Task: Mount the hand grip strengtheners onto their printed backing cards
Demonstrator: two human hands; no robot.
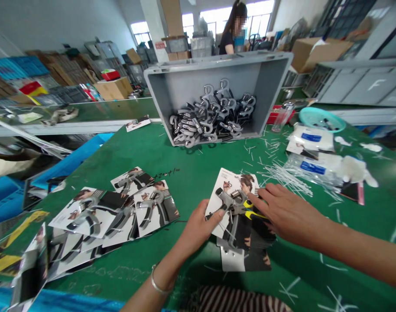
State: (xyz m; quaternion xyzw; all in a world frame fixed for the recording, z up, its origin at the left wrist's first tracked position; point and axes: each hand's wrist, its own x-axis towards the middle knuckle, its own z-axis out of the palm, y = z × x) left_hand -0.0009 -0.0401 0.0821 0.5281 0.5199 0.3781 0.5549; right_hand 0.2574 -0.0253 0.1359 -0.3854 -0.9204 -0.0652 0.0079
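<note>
Striped clothing (241,300) shows at the near edge of a green tabletop (136,151), where a person's left hand (202,225) pinches a printed card (219,184) bearing a gray hand grip (225,199) and the right hand (280,212) grasps yellow-handled pliers (249,214) over it. More carded grips (152,208) lie piled to the left, white ties (289,180) are strewn to the right, and behind, a gray crate (157,86) of loose grips (214,112) opens toward the camera.

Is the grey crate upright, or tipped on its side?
Tipped: the crate has its open side facing the camera, and grips lie heaped on its lower wall.
</note>
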